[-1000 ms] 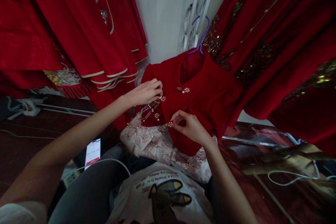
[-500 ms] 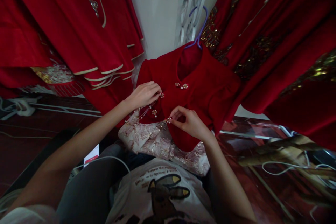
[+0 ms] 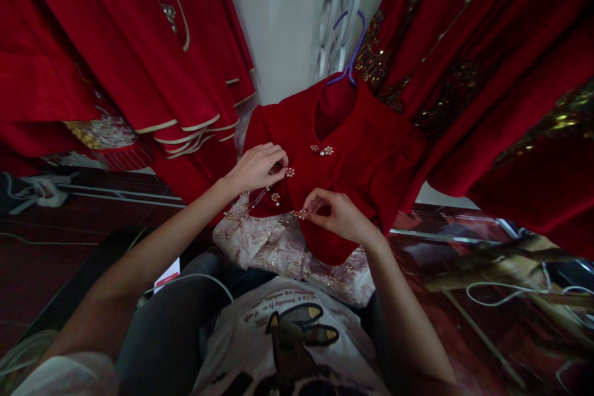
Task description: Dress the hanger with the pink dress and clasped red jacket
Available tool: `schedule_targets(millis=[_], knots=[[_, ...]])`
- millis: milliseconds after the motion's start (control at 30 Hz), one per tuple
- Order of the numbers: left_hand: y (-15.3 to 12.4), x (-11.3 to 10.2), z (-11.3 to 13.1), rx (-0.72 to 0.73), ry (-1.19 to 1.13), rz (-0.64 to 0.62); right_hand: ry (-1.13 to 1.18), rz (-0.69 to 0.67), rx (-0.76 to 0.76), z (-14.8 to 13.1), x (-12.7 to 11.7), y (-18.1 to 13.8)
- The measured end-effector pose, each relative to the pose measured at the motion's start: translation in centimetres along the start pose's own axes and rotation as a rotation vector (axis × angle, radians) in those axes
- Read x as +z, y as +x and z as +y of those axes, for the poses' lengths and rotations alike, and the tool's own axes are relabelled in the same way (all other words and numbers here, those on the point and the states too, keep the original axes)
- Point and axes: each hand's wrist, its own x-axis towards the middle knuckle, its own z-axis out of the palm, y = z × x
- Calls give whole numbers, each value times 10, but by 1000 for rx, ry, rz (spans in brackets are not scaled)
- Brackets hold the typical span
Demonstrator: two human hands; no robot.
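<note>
Upper left of the frame, red garments (image 3: pixel 102 25) with pale-edged hems hang close to you, above white rails (image 3: pixel 125 193) and a dark reddish-brown floor (image 3: pixel 51 269). Lower left, a phone (image 3: pixel 167 272) shows only a white and red corner beside your grey trouser leg (image 3: pixel 158 334), with a pale cable (image 3: pixel 199 276) looping over it. Left of centre, your left hand (image 3: pixel 262 167) has its grip closed on the front edge of the red top (image 3: pixel 362 127), just beside the upper bead flower (image 3: pixel 289 172); exactly what lies between the fingertips is hidden. The top fills the centre of the frame, its lower part over pale brocade cloth (image 3: pixel 264 244) on your lap. Behind it stands a greyish-white wall (image 3: pixel 273 25). Right of centre, your right hand (image 3: pixel 334 215) pinches the lower bead ornament (image 3: pixel 301 215) between thumb and fingers. Above, a purple hanger (image 3: pixel 348 67) rises from the neckline, before white metalwork (image 3: pixel 341 18). Upper right, red garments with gold sequins hang in shadow. Lower right, a white cord (image 3: pixel 492 304) lies by blurred wooden pieces (image 3: pixel 473 275).
</note>
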Motion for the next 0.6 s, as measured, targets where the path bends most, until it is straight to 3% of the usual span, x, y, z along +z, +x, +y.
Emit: schedule_targets(millis=[200, 600], knots=[[25, -8, 15, 89, 15, 54, 2, -86, 29, 3, -4, -3], [70, 19, 38, 81, 217, 126, 3, -129, 52, 1, -4, -5]])
